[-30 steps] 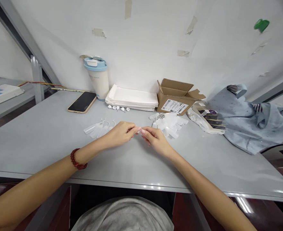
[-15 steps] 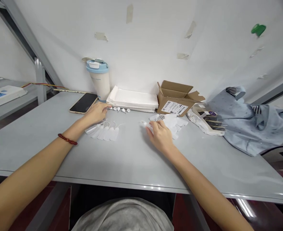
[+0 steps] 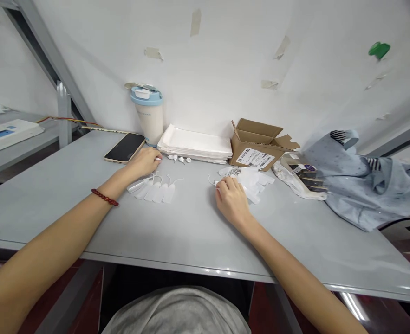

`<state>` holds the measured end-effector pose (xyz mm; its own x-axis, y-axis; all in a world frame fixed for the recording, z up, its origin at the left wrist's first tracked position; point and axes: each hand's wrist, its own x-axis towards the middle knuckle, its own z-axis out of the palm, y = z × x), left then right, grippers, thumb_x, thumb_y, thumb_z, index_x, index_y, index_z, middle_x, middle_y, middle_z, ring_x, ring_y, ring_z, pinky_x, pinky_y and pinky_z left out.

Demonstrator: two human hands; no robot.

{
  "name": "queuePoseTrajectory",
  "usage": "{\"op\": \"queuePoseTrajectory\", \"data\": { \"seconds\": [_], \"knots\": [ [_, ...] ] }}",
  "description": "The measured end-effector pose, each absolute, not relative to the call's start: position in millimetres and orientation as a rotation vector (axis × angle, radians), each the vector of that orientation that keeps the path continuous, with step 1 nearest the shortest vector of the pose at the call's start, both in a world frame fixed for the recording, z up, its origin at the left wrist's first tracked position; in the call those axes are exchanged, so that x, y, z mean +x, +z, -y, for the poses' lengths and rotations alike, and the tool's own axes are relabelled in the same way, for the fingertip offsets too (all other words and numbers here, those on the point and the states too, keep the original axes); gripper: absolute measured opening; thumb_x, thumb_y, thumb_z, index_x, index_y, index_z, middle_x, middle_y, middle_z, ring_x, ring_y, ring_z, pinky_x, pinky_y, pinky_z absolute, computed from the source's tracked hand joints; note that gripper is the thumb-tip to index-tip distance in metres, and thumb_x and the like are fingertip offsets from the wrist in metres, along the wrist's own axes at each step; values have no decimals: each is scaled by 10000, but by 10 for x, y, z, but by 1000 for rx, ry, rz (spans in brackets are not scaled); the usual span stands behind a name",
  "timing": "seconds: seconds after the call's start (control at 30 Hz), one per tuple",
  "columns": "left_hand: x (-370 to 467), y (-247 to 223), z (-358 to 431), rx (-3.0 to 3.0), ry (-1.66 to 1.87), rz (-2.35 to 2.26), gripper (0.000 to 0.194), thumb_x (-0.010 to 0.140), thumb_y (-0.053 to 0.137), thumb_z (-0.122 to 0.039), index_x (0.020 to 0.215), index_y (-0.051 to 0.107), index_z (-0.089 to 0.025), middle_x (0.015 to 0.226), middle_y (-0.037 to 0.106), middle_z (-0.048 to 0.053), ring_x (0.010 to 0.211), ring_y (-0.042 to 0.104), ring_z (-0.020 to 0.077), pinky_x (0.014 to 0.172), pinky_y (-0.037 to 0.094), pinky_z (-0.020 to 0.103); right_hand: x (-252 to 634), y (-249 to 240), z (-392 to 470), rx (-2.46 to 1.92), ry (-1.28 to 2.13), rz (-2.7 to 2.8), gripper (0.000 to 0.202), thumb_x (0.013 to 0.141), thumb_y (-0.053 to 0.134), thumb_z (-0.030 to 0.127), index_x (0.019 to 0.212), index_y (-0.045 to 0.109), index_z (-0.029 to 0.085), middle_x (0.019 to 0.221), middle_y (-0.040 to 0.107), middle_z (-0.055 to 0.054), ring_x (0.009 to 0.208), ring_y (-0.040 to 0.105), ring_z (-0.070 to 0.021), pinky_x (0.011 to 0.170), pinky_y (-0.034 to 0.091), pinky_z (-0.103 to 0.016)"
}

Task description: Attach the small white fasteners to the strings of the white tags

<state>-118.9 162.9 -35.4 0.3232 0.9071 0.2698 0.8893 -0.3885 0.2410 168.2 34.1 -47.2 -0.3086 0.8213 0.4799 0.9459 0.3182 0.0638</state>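
Observation:
My left hand [image 3: 146,161] is closed at the left end of a row of small white caps [image 3: 181,160], fingers pressed together on something too small to make out. My right hand [image 3: 233,198] is closed on a small translucent tube with a thin curled tip, beside a pile of white translucent pieces [image 3: 257,181]. Several translucent tubes with thin curled tips [image 3: 159,191] lie fanned out on the grey table, just in front of my left hand.
Behind the hands are a phone [image 3: 125,148], a blue-lidded cup [image 3: 149,118], a stack of white envelopes [image 3: 199,143] and an open cardboard box [image 3: 257,146]. A clear packet [image 3: 304,178] and light blue cloth [image 3: 361,181] lie on the right.
The view has shifted slightly. My left hand has drawn its fingers in at the caps. My right hand's fingers have curled more around the tube, which now shows less.

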Motion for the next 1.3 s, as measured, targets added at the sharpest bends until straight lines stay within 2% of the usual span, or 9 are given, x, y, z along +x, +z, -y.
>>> {"op": "queuePoseTrajectory", "data": {
  "seconds": [0.23,0.47,0.67,0.8,0.97,1.03,1.13,1.2,1.3],
  "knots": [
    [-1206,-232,-1521,2349,567,-1808,262,648,535,-214,827,723,-178,844,723,114,836,654,299,768,481,347,1669,-531,-346,-1597,-332,2161,268,733,393,-7,838,568,167,869,577,-101,768,503,-218,647,373,-310],
    [-1101,-59,-1367,2137,791,-1730,178,643,646,-309,758,709,-188,776,715,72,766,654,250,756,489,323,1645,-511,-331,-1444,-241,2116,106,842,438,140,810,529,184,815,582,-82,760,525,-210,672,393,-309],
    [-960,1,-1233,1851,940,-1473,315,648,709,-379,863,715,-149,851,719,72,820,656,219,766,508,319,1526,-449,-219,-1395,-104,2172,127,900,440,218,837,539,168,810,623,-81,732,553,-193,684,382,-310],
    [-880,42,-1142,1689,990,-1384,299,633,746,-323,879,730,-153,904,736,71,889,660,222,846,506,330,1386,-376,-180,-1410,108,2262,159,918,454,265,836,549,167,737,645,-53,642,557,-166,698,375,-316],
    [-801,103,-1045,1608,1026,-1332,284,612,776,-297,853,737,-151,918,741,73,921,661,237,867,512,346,1117,-229,-277,-1483,570,2225,217,904,490,361,888,571,160,691,653,-49,582,556,-145,541,331,-252],
    [-789,104,-1032,1604,1021,-1307,276,613,777,-287,849,736,-150,927,740,73,933,659,242,871,512,352,985,-167,-366,-1526,710,2181,298,882,503,427,756,568,165,641,639,-51,527,529,-130,497,315,-245],
    [-793,81,-1040,1586,1023,-1283,271,608,781,-278,842,733,-149,928,739,71,927,659,243,857,512,356,810,-98,-505,-1589,943,2132,404,866,480,412,536,479,180,528,596,-33,408,469,-99,445,313,-241],
    [-803,63,-1054,1560,1028,-1281,275,602,786,-277,840,734,-151,924,739,72,923,659,246,848,510,358,726,-76,-571,-1632,1073,2133,415,842,485,395,488,471,179,475,572,-19,364,468,-97,439,350,-239],
    [-814,50,-1075,1515,1056,-1276,273,589,795,-271,827,736,-152,898,741,68,913,661,244,865,499,362,655,-70,-608,-1661,1091,2178,369,800,492,343,473,501,173,441,563,-12,348,498,-106,452,397,-236]
  ]
}}
